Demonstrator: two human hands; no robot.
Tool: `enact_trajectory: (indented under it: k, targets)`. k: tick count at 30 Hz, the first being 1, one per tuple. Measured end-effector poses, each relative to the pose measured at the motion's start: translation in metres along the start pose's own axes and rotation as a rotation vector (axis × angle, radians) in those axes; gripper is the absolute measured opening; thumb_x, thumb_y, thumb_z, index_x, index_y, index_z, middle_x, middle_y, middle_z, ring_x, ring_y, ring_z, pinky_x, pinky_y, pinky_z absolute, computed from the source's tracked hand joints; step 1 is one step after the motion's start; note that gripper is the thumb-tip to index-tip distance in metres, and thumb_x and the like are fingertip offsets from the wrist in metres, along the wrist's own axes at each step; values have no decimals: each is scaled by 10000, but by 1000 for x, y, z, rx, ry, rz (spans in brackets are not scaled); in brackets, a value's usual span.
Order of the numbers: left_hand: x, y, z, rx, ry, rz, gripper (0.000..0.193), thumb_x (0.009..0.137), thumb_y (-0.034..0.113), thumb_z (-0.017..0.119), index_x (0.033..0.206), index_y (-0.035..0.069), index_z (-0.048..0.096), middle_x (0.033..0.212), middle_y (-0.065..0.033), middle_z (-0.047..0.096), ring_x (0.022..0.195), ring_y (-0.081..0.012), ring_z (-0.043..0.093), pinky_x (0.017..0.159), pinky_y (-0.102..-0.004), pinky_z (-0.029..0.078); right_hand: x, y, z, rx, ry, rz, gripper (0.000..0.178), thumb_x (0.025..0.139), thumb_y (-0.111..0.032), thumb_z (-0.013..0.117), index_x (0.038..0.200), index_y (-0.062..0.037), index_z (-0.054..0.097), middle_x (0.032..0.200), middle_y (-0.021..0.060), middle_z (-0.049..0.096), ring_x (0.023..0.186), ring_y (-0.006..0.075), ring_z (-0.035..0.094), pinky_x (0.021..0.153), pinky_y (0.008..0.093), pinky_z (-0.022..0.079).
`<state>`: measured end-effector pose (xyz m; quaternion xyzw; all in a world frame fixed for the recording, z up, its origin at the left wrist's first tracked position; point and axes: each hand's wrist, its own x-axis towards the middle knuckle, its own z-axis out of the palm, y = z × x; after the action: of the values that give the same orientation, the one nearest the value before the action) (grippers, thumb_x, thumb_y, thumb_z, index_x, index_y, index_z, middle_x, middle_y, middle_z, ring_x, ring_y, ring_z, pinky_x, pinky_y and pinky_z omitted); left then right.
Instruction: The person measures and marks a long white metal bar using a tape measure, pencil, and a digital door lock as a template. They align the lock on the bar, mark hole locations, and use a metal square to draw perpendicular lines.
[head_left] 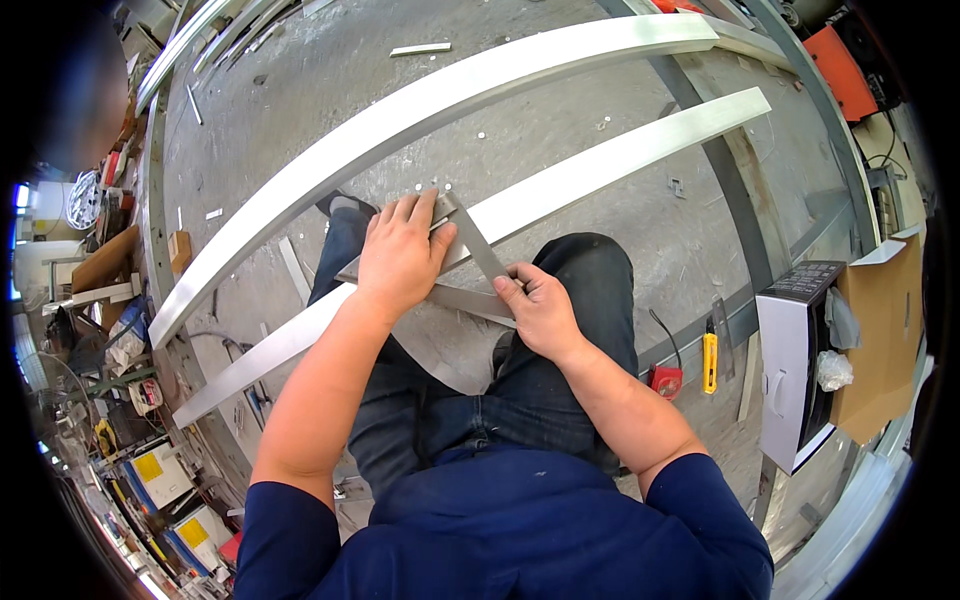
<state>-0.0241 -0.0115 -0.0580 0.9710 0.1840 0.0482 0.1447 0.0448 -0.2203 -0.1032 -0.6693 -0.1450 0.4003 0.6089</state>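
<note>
Across my legs lies a long silvery rectangular metal tube (620, 160), slanting from lower left to upper right. A grey metal triangle square (478, 245) sits over its middle, with its thick edge along the tube. My left hand (405, 250) grips that thick edge and the tube, fingers pointing away from me and partly covering the square. My right hand (540, 308) pinches the square's near right corner between thumb and fingers. The palm side of both hands is hidden. A second, similar metal tube (430, 110) runs beyond the first, apart from it.
At right, a yellow utility knife (710, 358) and a red tape measure (664, 381) rest beside a steel bar. An opened carton (800, 370) stands farther right. Steel frame members (740, 190) cross there. Small scraps dot the concrete floor (330, 60). Tools and boxes (165, 475) crowd the left.
</note>
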Motion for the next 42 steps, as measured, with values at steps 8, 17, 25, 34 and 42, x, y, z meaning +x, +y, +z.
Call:
enact_trajectory:
  k: [8, 17, 25, 34, 42]
  targets:
    - [-1, 16, -14, 129, -153, -18, 1045, 823, 563, 789, 1564, -31, 352, 1415, -231, 536, 1344, -403, 493, 1162, -482, 352, 4, 3, -4, 99, 1, 29, 224, 1050, -207, 638, 1034, 12, 680, 767, -26, 591, 700, 44, 491, 603, 248, 408]
    - [3, 15, -5, 98, -206, 12, 990, 839, 495, 786, 1553, -46, 366, 1388, -242, 541, 1308, -415, 511, 1135, -462, 394, 10, 5, -26, 362, -184, 182, 278, 989, -201, 706, 1127, 41, 711, 866, -22, 632, 788, 50, 516, 698, 229, 426]
    - [9, 16, -8, 72, -226, 41, 945, 852, 466, 779, 1539, -49, 385, 1392, -248, 540, 1311, -419, 511, 1143, -466, 395, 10, 8, -27, 300, -147, 95, 221, 973, -173, 719, 1088, 16, 736, 818, -57, 602, 741, 36, 487, 654, 226, 407]
    - [6, 13, -7, 107, -196, 41, 928, 848, 471, 779, 1522, -47, 408, 1398, -254, 540, 1312, -422, 514, 1138, -448, 406, 9, 5, -26, 261, -160, 86, 204, 980, -160, 716, 1090, 11, 738, 826, -58, 609, 747, 29, 490, 652, 222, 407]
    - [7, 14, -7, 85, -198, 52, 913, 852, 471, 775, 1505, -58, 419, 1386, -252, 545, 1299, -422, 519, 1132, -453, 410, 8, 3, -28, 255, -153, 85, 201, 977, -155, 720, 1086, 12, 745, 814, -60, 606, 743, 30, 490, 651, 224, 412]
